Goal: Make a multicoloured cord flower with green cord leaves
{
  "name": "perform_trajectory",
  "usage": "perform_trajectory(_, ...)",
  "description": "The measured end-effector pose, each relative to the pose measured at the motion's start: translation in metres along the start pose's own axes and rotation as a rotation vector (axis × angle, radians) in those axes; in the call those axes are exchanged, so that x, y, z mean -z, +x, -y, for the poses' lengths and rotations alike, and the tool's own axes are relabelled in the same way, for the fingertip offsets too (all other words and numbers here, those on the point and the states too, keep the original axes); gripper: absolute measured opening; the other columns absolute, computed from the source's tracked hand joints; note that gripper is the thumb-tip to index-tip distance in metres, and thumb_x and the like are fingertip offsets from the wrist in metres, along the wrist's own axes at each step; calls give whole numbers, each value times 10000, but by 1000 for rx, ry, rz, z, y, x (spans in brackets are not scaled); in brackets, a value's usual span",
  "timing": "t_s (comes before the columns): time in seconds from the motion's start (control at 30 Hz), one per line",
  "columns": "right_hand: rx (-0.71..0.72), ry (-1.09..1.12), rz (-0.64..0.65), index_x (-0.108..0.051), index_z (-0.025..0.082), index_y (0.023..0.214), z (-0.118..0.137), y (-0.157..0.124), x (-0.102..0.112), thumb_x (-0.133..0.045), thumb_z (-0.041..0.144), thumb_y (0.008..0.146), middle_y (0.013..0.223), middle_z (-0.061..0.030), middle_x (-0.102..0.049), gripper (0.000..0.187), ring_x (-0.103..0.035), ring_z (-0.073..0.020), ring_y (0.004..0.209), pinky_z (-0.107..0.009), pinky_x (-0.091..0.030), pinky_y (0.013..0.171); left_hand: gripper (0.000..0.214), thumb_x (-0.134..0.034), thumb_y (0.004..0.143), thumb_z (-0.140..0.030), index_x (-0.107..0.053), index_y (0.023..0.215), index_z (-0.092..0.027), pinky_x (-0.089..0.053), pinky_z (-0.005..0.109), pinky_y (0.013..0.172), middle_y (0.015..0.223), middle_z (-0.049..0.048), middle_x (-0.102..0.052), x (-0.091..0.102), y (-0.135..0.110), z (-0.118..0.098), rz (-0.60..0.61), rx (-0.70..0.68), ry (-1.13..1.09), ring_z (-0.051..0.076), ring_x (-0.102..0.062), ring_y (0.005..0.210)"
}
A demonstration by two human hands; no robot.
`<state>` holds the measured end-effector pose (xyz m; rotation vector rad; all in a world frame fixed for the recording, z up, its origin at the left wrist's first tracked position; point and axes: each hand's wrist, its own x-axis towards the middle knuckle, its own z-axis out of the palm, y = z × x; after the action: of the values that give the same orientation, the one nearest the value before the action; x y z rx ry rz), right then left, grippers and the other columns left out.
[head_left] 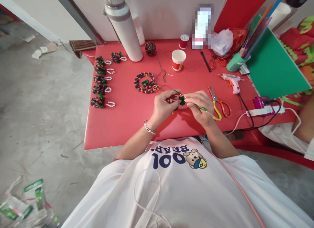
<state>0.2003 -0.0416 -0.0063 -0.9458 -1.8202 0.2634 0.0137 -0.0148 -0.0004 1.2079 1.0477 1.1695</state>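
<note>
Between my two hands is a small dark green crochet piece (182, 100). My left hand (165, 105) pinches it, with green yarn running over the fingers. A crochet hook (201, 108) with a green handle is gripped in my right hand (200, 105), its metal tip at the green piece. Just beyond my left hand lies a coiled multicoloured crocheted strip (144, 91) with a green piece inside its curl. A needle (169, 74) with a bit of green yarn rests behind it. Scissors (218, 104) with yellow and orange handles lie right beside my right hand.
Several multicoloured crocheted balls (97, 101) with white bead loops line the red table's left edge. A white flask (127, 35), yarn ball (150, 48), paper cup (178, 59) and thread spool (183, 41) stand behind. At right are a pink glue gun (234, 82), power strip (265, 110) and pen holder (236, 62).
</note>
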Motion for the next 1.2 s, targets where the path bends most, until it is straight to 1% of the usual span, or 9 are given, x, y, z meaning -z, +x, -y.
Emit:
perform_trajectory(0.1, 23, -34, -47, -810, 355, 1054, -3, -4, -2, -676, 498, 1022, 1137, -15, -847, 199, -745, -253, 980, -468, -590, 877, 362, -883, 612, -198, -813, 964, -146, -533, 255, 616, 874, 57, -783, 1, 2, 1, 75, 145, -202, 147, -687, 709)
perform_trajectory(0.2, 2, 25, -96, -805, 354, 1074, -3, -5, -5, -664, 454, 1039, 1109, -9, -851, 177, -766, -247, 978, -464, -596, 881, 408, -941, 571, -211, -817, 952, -137, -502, 234, 561, 814, 39, -763, 2, 3, 2, 83, 222, -295, 119, -654, 642)
perform_trajectory(0.37, -76, 195, -154, -805, 349, 1086, -5, -4, -8, -665, 370, 1050, 1077, 4, -851, 145, -784, -242, 1016, -462, -603, 927, 459, -992, 558, -233, -828, 975, -137, -437, 209, 511, 765, 20, -741, 3, 2, 1, 76, 231, -352, 88, -607, 591)
perform_trajectory(0.5, -127, 297, -163, -806, 338, 1066, -8, -5, -9, -658, 393, 1055, 1062, 1, -850, 158, -785, -240, 1014, -464, -609, 933, 463, -1004, 557, -243, -831, 973, -137, -422, 206, 495, 748, 17, -731, 3, 3, 1, 80, 226, -373, 86, -599, 581)
perform_trajectory(0.67, -132, 380, -171, -808, 347, 1033, -15, -7, -10, -671, 457, 1042, 1031, 5, -850, 176, -788, -240, 974, -470, -614, 907, 449, -993, 554, -226, -825, 961, -141, -421, 202, 472, 737, 7, -731, 3, 2, -3, 98, 252, -368, 81, -591, 556)
perform_trajectory(0.83, -135, 432, -105, -813, 342, 1013, -25, -9, -7, -668, 531, 1027, 1022, -1, -850, 238, -788, -248, 956, -487, -617, 898, 446, -968, 547, -205, -815, 958, -123, -408, 204, 427, 715, 2, -714, 4, 1, -8, 145, 303, -379, 88, -584, 528)
perform_trajectory(0.93, -118, 441, -74, -812, 336, 999, -27, -8, -4, -675, 532, 1023, 1008, 0, -851, 240, -789, -246, 933, -489, -619, 891, 426, -941, 562, -183, -813, 964, -117, -411, 199, 430, 709, 3, -708, 6, 1, -10, 161, 321, -372, 86, -584, 529)
perform_trajectory(1.1, -65, 423, 8, -816, 341, 1021, -22, -1, 5, -678, 457, 1037, 1031, -2, -856, 181, -785, -235, 940, -467, -612, 882, 393, -897, 588, -155, -815, 970, -121, -421, 195, 444, 704, -1, -698, 7, 2, -8, 154, 337, -347, 87, -591, 538)
perform_trajectory(1.2, -23, 332, 38, -816, 353, 1058, -18, 3, 9, -682, 397, 1041, 1066, 3, -856, 142, -781, -230, 960, -452, -603, 877, 394, -898, 583, -154, -814, 967, -120, -431, 196, 456, 703, -5, -697, 7, 2, -8, 127, 305, -333, 83, -587, 537)
